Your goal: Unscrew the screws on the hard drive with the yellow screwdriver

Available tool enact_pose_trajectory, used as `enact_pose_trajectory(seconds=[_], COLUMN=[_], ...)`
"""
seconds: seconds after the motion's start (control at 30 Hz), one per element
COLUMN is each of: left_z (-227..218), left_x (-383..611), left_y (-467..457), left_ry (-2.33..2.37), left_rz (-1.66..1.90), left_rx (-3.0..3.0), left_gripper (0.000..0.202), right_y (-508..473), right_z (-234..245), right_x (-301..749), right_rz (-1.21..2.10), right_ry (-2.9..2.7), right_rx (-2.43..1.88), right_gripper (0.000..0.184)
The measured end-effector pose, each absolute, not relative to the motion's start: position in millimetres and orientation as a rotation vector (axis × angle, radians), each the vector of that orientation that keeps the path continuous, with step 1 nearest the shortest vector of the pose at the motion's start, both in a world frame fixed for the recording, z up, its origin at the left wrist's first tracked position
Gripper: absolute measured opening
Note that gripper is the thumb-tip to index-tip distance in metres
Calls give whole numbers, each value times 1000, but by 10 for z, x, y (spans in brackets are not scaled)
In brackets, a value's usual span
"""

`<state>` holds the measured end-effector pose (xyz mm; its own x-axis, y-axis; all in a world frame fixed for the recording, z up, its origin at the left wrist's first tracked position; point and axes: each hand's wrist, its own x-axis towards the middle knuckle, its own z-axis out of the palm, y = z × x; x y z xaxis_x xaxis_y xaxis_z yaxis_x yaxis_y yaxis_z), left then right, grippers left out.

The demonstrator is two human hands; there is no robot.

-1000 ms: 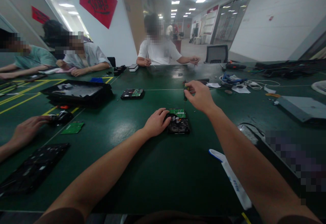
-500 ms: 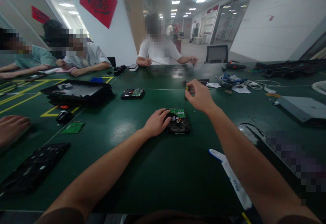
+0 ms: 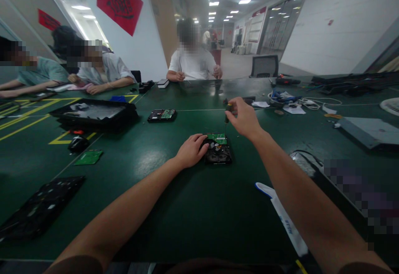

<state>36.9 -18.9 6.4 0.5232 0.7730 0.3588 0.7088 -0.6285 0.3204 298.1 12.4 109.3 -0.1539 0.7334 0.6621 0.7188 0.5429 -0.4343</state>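
A hard drive [image 3: 220, 154] with a green circuit board along its far edge lies flat on the green table in front of me. My left hand [image 3: 193, 149] grips its left side, fingers over the edge and top. Above the far right corner, my right hand [image 3: 241, 116] pinches the handle of a screwdriver [image 3: 227, 118], which has a yellow band near its top. The screwdriver stands upright, its thin shaft pointing down to the board's right end. Its tip is too small to make out.
Another hard drive [image 3: 162, 115] lies beyond, left of centre. Leftward are a black tray [image 3: 96, 114], a loose green circuit board [image 3: 89, 157] and a black panel [image 3: 42, 205]. A white-and-blue strip [image 3: 288, 220] lies near my right forearm. Cables [image 3: 286, 97] and a grey metal box [image 3: 369, 130] sit at right.
My hands stay almost in place, the screwdriver still at the board's right end. A co-worker's hand at the left edge has left view. The person opposite has drawn one hand inward.
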Motion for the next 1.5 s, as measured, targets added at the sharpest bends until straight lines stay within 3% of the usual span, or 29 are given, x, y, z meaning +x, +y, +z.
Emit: enact_pose_trajectory(seconds=[0.57,1.0,1.2,1.5], left_z=[69,76,83,80], left_x=[369,367,369,369], left_y=[-188,-189,-192,-196], left_ry=[1271,1267,1256,1267], left_rz=[747,735,740,737], left_rx=[2606,2610,2607,2614], left_gripper=[49,50,49,49], right_y=[79,97,123,109], right_z=[1164,1159,1133,1139], right_x=[2979,2980,2998,2998], right_rz=[-76,-87,-10,-43], right_ry=[-1943,-1922,-1846,-1875], right_rx=[-1173,-1152,-1209,-1180], right_gripper=[14,12,19,13])
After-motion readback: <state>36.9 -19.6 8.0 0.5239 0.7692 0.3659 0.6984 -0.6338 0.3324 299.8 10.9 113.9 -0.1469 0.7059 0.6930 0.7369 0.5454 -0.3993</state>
